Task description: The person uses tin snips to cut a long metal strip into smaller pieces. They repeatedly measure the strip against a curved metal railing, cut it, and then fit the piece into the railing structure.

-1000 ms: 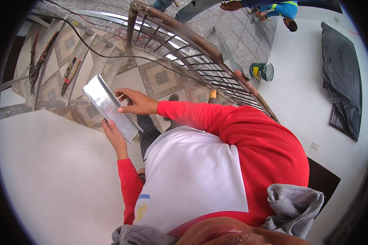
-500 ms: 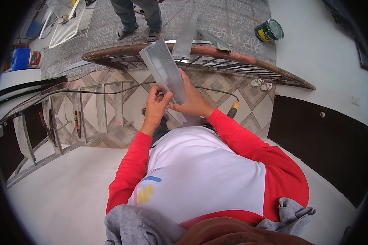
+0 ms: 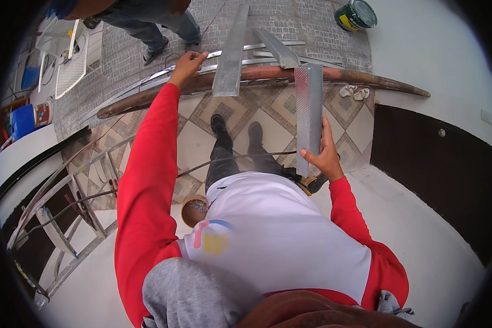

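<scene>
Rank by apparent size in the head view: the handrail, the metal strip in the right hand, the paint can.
1. Rusty handrail
2. Textured metal strip in the right hand
3. Paint can, though it sits farther away.

Standing person in blue jeans (image 3: pixel 147 22): upper body cut off by top edge. Green round paint tin (image 3: pixel 356 13): top rim cropped.

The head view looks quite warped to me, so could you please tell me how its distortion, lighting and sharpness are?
Head view: strong fisheye, so the brown handrail bows and a black rim rings the frame; soft, even daylight with faint shadows; mild sheen on the ribbed metal strip in the right hand; left hand on the rail is sharp, with little motion blur; the grey cloth at the bottom is soft.
</scene>
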Demonstrator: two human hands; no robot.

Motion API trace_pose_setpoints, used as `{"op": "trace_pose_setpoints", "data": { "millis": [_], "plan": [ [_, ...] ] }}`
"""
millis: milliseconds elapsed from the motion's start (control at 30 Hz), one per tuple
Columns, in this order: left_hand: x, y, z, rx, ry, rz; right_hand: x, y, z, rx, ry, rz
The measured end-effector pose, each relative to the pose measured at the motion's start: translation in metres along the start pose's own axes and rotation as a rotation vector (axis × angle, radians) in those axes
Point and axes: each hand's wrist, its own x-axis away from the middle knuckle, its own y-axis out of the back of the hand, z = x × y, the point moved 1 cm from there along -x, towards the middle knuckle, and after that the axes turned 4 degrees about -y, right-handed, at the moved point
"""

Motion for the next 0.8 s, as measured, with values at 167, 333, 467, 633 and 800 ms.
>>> {"op": "trace_pose_setpoints", "data": {
  "millis": [167,333,467,633,800],
  "plan": [
    [-0.079,-0.055,0.024,0.123,0.24,0.159,0.018,-0.009,0.005,-0.072,-0.177,-0.079],
    [-0.124,-0.097,0.04,0.38,0.327,0.284,0.012,-0.017,0.002,-0.152,-0.235,-0.164],
    [-0.145,-0.11,0.049,0.251,0.31,0.235,0.01,-0.016,-0.003,-0.148,-0.262,-0.187],
    [-0.128,-0.085,0.032,0.012,0.207,0.245,0.003,-0.009,-0.011,-0.179,-0.229,-0.202],
    [-0.063,-0.037,0.015,-0.179,0.105,0.172,-0.016,0.004,-0.025,-0.454,-0.251,-0.121]
  ]
}}
